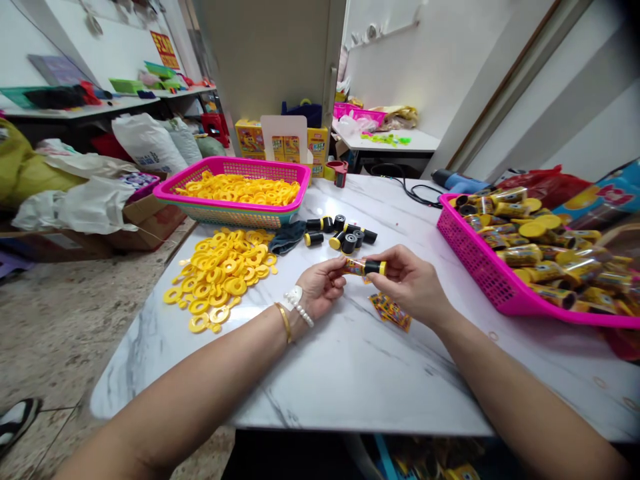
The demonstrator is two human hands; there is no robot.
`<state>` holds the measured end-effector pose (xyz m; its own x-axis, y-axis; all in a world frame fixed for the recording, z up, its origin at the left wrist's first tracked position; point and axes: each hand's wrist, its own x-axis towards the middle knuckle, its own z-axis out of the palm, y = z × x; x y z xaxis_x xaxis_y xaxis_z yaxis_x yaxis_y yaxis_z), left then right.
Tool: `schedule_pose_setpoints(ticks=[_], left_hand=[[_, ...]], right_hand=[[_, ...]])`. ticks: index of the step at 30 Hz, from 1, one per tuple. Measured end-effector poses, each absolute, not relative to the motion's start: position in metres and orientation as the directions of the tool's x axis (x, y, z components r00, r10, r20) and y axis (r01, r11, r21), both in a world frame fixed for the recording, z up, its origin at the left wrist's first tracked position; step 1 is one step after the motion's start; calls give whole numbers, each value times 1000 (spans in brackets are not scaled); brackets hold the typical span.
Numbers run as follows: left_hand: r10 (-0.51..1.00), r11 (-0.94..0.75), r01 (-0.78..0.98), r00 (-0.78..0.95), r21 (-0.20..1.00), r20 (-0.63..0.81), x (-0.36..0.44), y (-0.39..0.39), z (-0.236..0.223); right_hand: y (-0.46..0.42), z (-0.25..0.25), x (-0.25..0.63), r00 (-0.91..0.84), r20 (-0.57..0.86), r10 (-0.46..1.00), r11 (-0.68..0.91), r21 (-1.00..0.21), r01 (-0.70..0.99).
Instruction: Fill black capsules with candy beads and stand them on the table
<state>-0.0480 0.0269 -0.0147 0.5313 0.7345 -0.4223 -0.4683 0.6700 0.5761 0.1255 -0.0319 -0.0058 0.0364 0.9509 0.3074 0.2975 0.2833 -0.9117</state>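
My left hand (320, 287) and my right hand (407, 283) meet over the white marble table (350, 373), both closed on one small black tube (364, 267) with a yellow end and a printed label partly round it. The left fingers pinch the labelled end, the right fingers grip the yellow-capped end. A small stack of printed labels (391, 311) lies on the table just under my right hand. Several bare black tubes (345, 235) with yellow ends lie a little beyond the hands.
A heap of yellow plastic rings (220, 273) lies at the left of the table, behind it a pink basket (227, 193) full of more rings. A pink tray (480, 273) at the right holds several labelled tubes. Boxes and bags crowd the floor at left.
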Motion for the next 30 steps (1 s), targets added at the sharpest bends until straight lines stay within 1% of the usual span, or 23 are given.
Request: schedule_pose_setpoints(ticks=[2, 5, 6, 8, 10, 12, 16, 19, 21, 23, 27, 30], left_hand=[[788, 596, -438, 479, 673, -386, -47, 25, -15], [904, 378, -357, 342, 854, -258, -48, 25, -13], [921, 319, -323, 328, 891, -211, -49, 25, -11], [903, 278, -265, 400, 923, -157, -53, 29, -8], [830, 303, -225, 540, 926, -140, -57, 32, -6], [768, 321, -197, 626, 926, -133, -60, 35, -6], [751, 265, -153, 652, 952, -104, -58, 36, -13], [767, 231, -153, 637, 961, -83, -55, 34, -18], [772, 228, -154, 630, 961, -82, -56, 33, -19], [730, 285, -140, 673, 948, -120, -58, 34, -16], [565, 463, -52, 787, 885, -249, -66, 40, -12], [555, 504, -34, 778, 863, -294, -68, 44, -16]], right_hand=[[-31, -10, 123, 94, 366, 926, 333, -908, 255], [-30, -14, 120, 131, 402, 906, 370, -904, 215], [-30, -14, 119, 132, 409, 903, 377, -901, 217], [-31, -13, 120, 121, 429, 895, 393, -887, 241], [-30, -12, 122, 79, 448, 890, 411, -866, 284], [-29, -9, 124, 23, 457, 889, 427, -846, 319], [-29, -4, 126, -67, 446, 893, 437, -816, 378], [-30, -3, 125, -90, 471, 877, 453, -753, 478], [-30, -3, 125, -102, 489, 866, 468, -724, 508], [-30, -5, 126, -130, 499, 857, 487, -698, 525], [-28, -8, 130, -163, 530, 832, 520, -645, 559], [-28, -9, 132, -181, 523, 833, 529, -658, 535]])
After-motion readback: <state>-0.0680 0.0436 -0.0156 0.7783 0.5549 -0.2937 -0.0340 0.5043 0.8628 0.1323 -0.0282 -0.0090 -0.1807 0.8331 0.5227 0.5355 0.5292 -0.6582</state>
